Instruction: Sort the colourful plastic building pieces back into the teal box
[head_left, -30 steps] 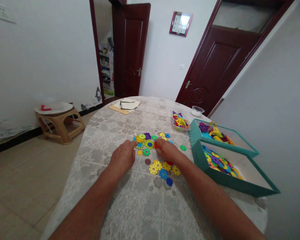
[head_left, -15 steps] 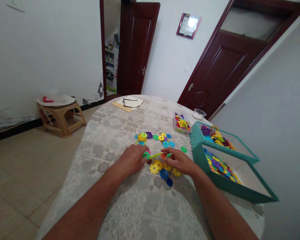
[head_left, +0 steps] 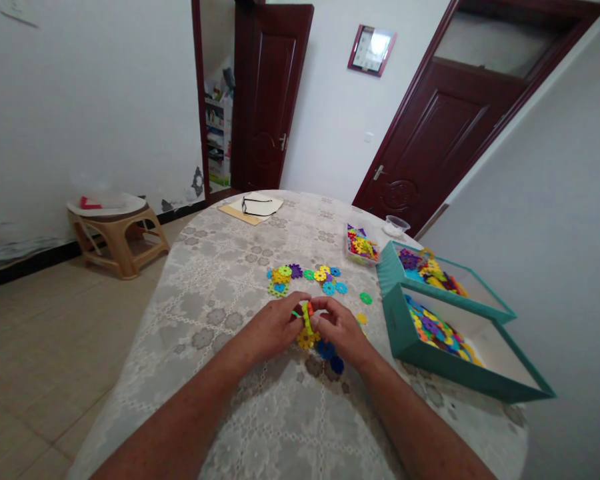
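Over the near middle of the table, my left hand (head_left: 277, 325) and my right hand (head_left: 344, 328) meet, both with fingers pinched. Between them stands a yellow-green notched plastic disc (head_left: 307, 320) on edge, with an orange disc (head_left: 311, 309) against its right side. A bit of green shows at my left fingertips. My right fingers press on the orange side; whether the discs are slotted together I cannot tell. Just below lie a yellow disc (head_left: 306, 339), a blue disc (head_left: 325, 349) and a dark blue disc (head_left: 337, 365), partly covered by my right hand.
Beyond the hands lie joined discs (head_left: 281, 277), a purple disc (head_left: 296, 271) and light blue discs (head_left: 329, 288). A loose green disc (head_left: 365, 299) sits right. Teal boxes (head_left: 397, 320) and a clear tub (head_left: 363, 255) hold more pieces. Glasses (head_left: 253, 207) rest on papers at the back.
My hands have come closer together and lifted slightly. The yellow-green disc and the orange disc, apart before, are now side by side between my fingers.
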A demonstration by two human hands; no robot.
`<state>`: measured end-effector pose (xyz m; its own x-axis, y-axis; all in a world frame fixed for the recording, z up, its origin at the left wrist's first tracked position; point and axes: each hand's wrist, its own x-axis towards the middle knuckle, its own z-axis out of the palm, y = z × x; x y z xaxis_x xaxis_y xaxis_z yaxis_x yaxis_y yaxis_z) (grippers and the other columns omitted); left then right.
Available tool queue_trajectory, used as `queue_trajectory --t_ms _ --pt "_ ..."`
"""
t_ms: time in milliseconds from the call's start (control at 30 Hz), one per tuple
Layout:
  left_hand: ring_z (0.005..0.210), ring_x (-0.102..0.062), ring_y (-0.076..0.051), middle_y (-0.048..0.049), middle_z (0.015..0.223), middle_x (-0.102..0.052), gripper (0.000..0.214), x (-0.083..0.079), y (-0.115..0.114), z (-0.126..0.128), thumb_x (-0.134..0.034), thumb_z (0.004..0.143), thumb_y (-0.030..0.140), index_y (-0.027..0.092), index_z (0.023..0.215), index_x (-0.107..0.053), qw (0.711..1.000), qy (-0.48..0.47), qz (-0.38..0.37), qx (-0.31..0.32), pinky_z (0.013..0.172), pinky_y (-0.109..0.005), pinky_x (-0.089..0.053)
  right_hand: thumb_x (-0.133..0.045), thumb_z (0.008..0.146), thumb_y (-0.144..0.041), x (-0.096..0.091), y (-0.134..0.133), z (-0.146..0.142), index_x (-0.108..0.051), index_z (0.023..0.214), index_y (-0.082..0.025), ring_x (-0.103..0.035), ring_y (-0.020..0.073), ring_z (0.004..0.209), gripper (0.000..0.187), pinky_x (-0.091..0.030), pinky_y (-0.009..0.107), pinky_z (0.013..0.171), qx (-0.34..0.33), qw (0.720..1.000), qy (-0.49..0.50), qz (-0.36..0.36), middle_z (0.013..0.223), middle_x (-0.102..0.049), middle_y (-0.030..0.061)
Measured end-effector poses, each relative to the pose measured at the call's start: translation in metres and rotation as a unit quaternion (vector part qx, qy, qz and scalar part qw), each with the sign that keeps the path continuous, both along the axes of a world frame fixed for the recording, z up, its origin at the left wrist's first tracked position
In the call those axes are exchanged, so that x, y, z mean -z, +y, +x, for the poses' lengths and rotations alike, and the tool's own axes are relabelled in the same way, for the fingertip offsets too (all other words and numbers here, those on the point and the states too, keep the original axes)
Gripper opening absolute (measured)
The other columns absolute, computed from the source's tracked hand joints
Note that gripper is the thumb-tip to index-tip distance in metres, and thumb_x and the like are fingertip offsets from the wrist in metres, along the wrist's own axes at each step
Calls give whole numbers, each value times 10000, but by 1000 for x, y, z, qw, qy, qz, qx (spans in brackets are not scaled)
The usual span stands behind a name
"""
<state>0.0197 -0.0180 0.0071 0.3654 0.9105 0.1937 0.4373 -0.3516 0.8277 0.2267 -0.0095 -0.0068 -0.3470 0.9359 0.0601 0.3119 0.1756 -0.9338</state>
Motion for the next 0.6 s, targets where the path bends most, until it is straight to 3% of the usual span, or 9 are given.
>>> queue_trajectory --t_ms 100,200,300,467,600 --pt "1090 -695 -262 -94 1253 -735 528 -5 -2 2 -554 846 193 242 1359 -668 992 -86 -94 21 886 -348 -575 -675 907 -359 7 -5 -2 -636 1244 -225 -529 135 623 364 -423 249 578 54 993 -51 95 753 -573 -49" --pt "1114 -689 -270 -108 1313 -694 568 -12 -5 5 -538 819 219 225 1375 -653 962 -175 -201 56 760 -314 -607 -672 894 -281 6 -8 -1 -637 1247 -229 -558 140 691 359 -476 279 657 70 970 -105 210 945 -622 10" --pt "1129 -691 -273 -122 1348 -671 599 -15 -7 7 -558 802 242 208 1396 -622 935 -230 -264 54 776 -322 -613 -672 907 -269 5 -11 0 -621 1270 -224 -565 153 741 370 -505 308 713 74 949 -133 276 1108 -625 66" --pt "1091 -709 -258 -155 1322 -667 649 -8 -3 8 -666 820 318 178 1443 -554 923 -251 -289 30 903 -372 -593 -673 925 -282 6 -9 4 -610 1280 -221 -536 143 693 365 -514 308 693 101 938 -144 299 1117 -609 76" --pt "1000 -704 -225 -161 1359 -635 663 -6 -1 8 -690 826 356 196 1453 -546 946 -184 -266 7 783 -312 -581 -660 921 -265 7 -8 7 -605 1277 -226 -541 138 690 363 -508 293 659 95 942 -134 294 1126 -598 74"
